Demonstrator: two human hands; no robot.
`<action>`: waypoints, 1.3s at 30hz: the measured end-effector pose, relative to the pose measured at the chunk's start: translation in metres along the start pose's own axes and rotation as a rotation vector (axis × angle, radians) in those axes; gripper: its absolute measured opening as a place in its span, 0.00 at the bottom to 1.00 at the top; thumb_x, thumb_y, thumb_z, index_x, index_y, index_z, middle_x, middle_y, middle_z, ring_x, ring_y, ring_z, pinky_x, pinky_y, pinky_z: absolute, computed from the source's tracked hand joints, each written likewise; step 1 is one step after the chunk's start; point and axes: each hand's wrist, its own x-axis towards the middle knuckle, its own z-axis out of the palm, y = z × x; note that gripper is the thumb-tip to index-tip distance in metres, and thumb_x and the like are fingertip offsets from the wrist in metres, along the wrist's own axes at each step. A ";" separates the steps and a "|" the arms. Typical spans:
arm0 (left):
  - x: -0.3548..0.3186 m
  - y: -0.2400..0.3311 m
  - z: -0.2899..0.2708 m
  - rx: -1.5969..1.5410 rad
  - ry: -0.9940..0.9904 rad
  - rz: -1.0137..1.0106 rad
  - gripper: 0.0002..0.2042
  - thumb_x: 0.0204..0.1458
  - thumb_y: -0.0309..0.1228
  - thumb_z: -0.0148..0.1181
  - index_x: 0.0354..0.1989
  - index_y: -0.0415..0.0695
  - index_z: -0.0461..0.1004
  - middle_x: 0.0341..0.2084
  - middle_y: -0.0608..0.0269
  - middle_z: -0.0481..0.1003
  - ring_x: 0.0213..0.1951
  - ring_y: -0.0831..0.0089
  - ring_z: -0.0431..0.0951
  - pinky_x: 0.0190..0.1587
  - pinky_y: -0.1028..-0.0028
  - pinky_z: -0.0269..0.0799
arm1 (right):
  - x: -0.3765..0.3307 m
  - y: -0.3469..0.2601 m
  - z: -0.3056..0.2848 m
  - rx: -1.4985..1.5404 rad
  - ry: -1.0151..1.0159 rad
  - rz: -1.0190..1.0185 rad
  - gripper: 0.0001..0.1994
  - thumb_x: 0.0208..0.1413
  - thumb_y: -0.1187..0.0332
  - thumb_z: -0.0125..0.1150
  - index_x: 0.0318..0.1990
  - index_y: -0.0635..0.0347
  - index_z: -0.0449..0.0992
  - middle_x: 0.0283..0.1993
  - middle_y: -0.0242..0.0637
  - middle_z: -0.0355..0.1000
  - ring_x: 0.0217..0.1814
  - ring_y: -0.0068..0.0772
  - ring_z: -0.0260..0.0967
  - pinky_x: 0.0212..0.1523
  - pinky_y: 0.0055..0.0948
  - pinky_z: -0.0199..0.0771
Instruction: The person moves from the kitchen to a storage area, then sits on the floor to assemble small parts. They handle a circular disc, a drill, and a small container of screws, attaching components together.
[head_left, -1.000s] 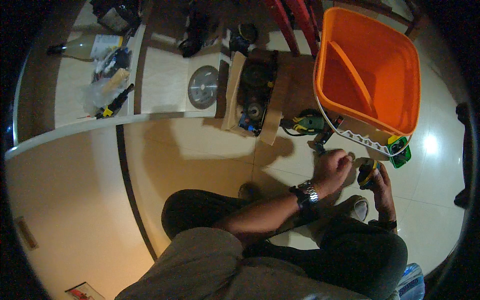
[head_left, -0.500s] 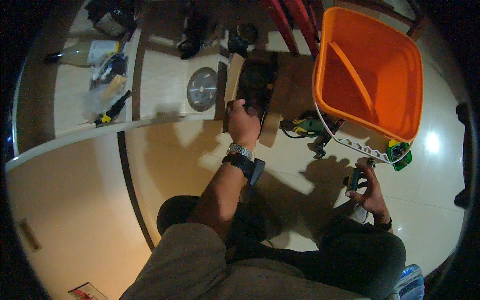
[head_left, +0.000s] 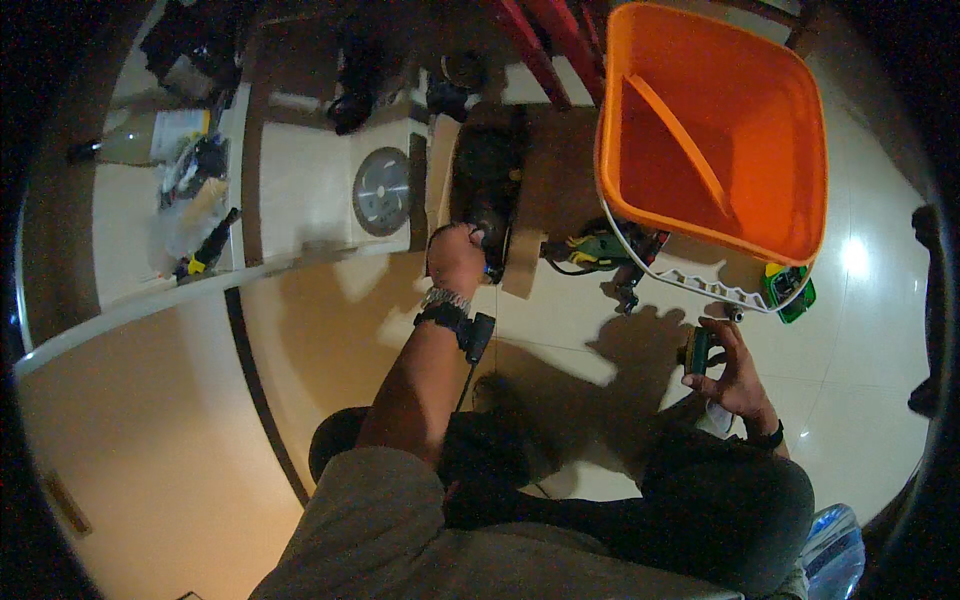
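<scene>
My left hand (head_left: 457, 262) is closed at the near end of an open cardboard box (head_left: 524, 255), among dark things in it. What its fingers grip is dark and mostly hidden by the hand. A round black object (head_left: 487, 157) lies farther back in the box. Low over the floor at the right, my right hand (head_left: 738, 375) holds a small green and black block (head_left: 698, 352) between thumb and fingers. Just beyond that hand a small metal fitting (head_left: 735, 313) is on the floor. A green and yellow power tool (head_left: 597, 250) lies between the box and the bucket.
An orange bucket (head_left: 810, 150) with a white handle stands at the far right, beside a green and black object (head_left: 793, 290). On the left, a shelf unit (head_left: 300, 190) holds a circular saw blade (head_left: 382, 190), a bottle (head_left: 135, 138) and a black and yellow tool (head_left: 210, 248).
My left hand has drawn back toward me at the near end of the box, fingers still closed. My right hand keeps the green block. The whole view has shifted slightly.
</scene>
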 end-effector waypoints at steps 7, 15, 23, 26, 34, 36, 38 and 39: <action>-0.017 0.034 -0.047 -0.338 -0.047 -0.101 0.12 0.70 0.34 0.70 0.53 0.38 0.89 0.43 0.44 0.88 0.43 0.47 0.89 0.47 0.52 0.85 | 0.006 0.004 -0.011 0.027 0.020 -0.075 0.52 0.51 0.56 0.94 0.81 0.61 0.70 0.76 0.41 0.67 0.75 0.43 0.75 0.61 0.43 0.86; -0.058 0.092 -0.091 -1.386 -0.363 -0.221 0.14 0.80 0.31 0.60 0.68 0.43 0.78 0.59 0.60 0.84 0.52 0.67 0.86 0.53 0.58 0.89 | 0.002 -0.003 -0.031 0.102 0.000 -0.122 0.49 0.55 0.58 0.92 0.82 0.60 0.69 0.72 0.43 0.69 0.72 0.45 0.74 0.66 0.43 0.84; -0.094 0.140 -0.064 -1.607 -0.654 -0.154 0.20 0.77 0.33 0.60 0.75 0.52 0.74 0.72 0.60 0.79 0.67 0.57 0.83 0.60 0.49 0.84 | 0.001 0.010 -0.044 0.176 0.002 -0.169 0.50 0.54 0.61 0.93 0.82 0.57 0.69 0.73 0.41 0.67 0.70 0.43 0.75 0.66 0.41 0.85; -0.097 0.145 -0.061 -1.673 -0.723 -0.081 0.21 0.76 0.32 0.60 0.76 0.52 0.74 0.73 0.60 0.79 0.68 0.57 0.82 0.61 0.48 0.84 | -0.002 0.011 -0.043 0.183 0.006 -0.150 0.50 0.53 0.61 0.93 0.82 0.58 0.69 0.73 0.41 0.67 0.70 0.41 0.75 0.65 0.40 0.86; -0.109 0.145 -0.052 -1.685 -0.790 -0.124 0.20 0.76 0.29 0.60 0.74 0.49 0.75 0.72 0.58 0.79 0.68 0.59 0.81 0.63 0.46 0.84 | -0.009 0.012 -0.037 0.159 0.002 -0.144 0.51 0.53 0.58 0.94 0.82 0.59 0.68 0.70 0.42 0.67 0.70 0.43 0.75 0.64 0.42 0.88; -0.110 0.144 -0.051 -1.658 -0.790 -0.113 0.19 0.76 0.28 0.59 0.73 0.47 0.75 0.70 0.57 0.80 0.67 0.59 0.82 0.63 0.46 0.85 | -0.007 0.012 -0.035 0.170 -0.001 -0.144 0.51 0.52 0.61 0.94 0.82 0.58 0.68 0.73 0.40 0.67 0.70 0.41 0.74 0.65 0.42 0.86; -0.112 0.143 -0.051 -1.602 -0.788 -0.120 0.18 0.77 0.26 0.58 0.72 0.45 0.76 0.68 0.56 0.81 0.66 0.59 0.83 0.63 0.46 0.86 | -0.003 0.011 -0.031 0.136 0.031 -0.149 0.51 0.51 0.62 0.94 0.81 0.57 0.69 0.72 0.43 0.67 0.71 0.46 0.74 0.67 0.44 0.86; -0.113 0.144 -0.051 -1.589 -0.781 -0.134 0.17 0.76 0.24 0.57 0.71 0.42 0.76 0.66 0.56 0.82 0.64 0.60 0.84 0.63 0.49 0.87 | -0.001 0.011 -0.028 0.132 0.045 -0.148 0.51 0.50 0.63 0.94 0.81 0.57 0.69 0.72 0.44 0.68 0.72 0.48 0.74 0.67 0.45 0.86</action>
